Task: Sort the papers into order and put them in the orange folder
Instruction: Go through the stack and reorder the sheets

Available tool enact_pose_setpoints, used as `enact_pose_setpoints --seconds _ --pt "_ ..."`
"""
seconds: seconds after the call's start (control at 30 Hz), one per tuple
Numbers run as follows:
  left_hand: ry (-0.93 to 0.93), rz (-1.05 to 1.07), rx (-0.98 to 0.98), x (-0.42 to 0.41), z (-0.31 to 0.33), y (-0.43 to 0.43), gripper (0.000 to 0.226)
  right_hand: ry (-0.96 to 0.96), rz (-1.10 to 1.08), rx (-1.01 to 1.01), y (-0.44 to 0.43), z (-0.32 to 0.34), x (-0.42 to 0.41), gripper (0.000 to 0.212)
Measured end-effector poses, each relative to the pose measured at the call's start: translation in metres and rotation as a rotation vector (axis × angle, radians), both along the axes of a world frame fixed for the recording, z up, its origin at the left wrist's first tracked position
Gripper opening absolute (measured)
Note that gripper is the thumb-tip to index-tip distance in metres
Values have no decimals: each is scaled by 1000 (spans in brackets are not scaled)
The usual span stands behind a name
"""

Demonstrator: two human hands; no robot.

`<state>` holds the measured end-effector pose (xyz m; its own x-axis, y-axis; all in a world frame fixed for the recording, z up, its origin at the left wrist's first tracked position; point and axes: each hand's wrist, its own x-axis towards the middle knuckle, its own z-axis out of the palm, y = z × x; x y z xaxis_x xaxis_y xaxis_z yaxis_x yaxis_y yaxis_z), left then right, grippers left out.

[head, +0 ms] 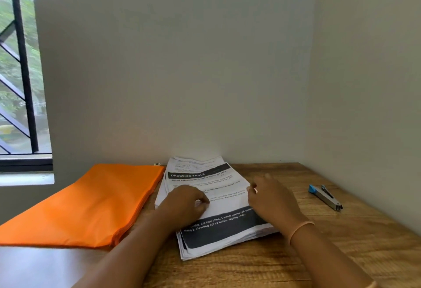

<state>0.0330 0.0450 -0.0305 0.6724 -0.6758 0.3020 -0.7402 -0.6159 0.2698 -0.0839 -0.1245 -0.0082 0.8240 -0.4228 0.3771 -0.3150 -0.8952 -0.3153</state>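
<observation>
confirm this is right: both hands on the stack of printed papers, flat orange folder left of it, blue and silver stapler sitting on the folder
No: the head view shows the blue and silver stapler lying on the wooden table, right of the stack of printed papers, not on the flat orange folder. The rest holds.

Open desk (284,265) between papers (205,173) and stapler (325,197), wall (182,60) behind

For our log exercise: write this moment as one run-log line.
papers: stacked; left hand: on papers; right hand: at their edge; orange folder: lying alongside
</observation>
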Motion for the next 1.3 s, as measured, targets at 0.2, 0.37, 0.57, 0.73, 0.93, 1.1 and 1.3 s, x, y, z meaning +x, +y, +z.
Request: enact_pose_setpoints --seconds 0.2,0.37,0.57,0.73,0.93,1.1,1.3 --pt "100 -4 28 -2 0 -1 32 347 -89 -62 26 -15 -32 53" --pt "95 -2 72 -6 1 -1 38 467 -166 -51 36 -27 -31 60" --pt "96 8 92 -8 3 0 39 418 -131 26 44 -30 -29 56" --pt "124 15 48 -7 2 2 36 80 -166 137 24 -25 -26 48" --pt "177 12 -8 -1 -1 5 34 -216 -77 246 14 -23 -25 38" --pt "381 33 -223 -1 4 4 67 -413 302 -12 42 -20 -29 34" --pt "770 96 -755 -1 10 10 51 -68 572 -275 71 -23 -33 47"
